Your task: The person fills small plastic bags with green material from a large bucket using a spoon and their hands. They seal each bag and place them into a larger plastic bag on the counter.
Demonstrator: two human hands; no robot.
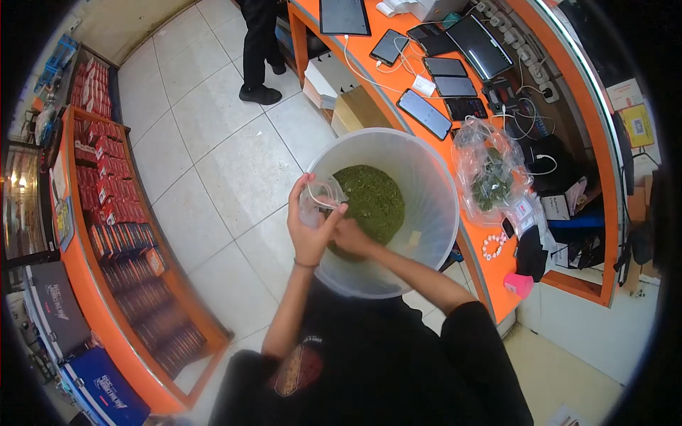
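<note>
A large translucent plastic bucket (433, 184) stands in front of my body, with a layer of chopped green leaves (373, 199) at its bottom. At the bucket's left rim, my left hand (307, 226) is closed around a small clear plastic bag (323, 193), its mouth spread between thumb and fingers. My right hand (349, 238) reaches down inside the bucket, just beside the left thumb and over the leaves. Its fingers are partly hidden behind the left hand and blurred, so whether they hold anything does not show.
Right of the bucket runs an orange counter (501, 287) with several phones (425, 113), charging cables, a clear bag of green leaves (490, 181), a bead bracelet (494, 246) and a pink cup (518, 285). Shelves of small boxes (106, 170) line the left. Another person's legs (257, 50) stand ahead.
</note>
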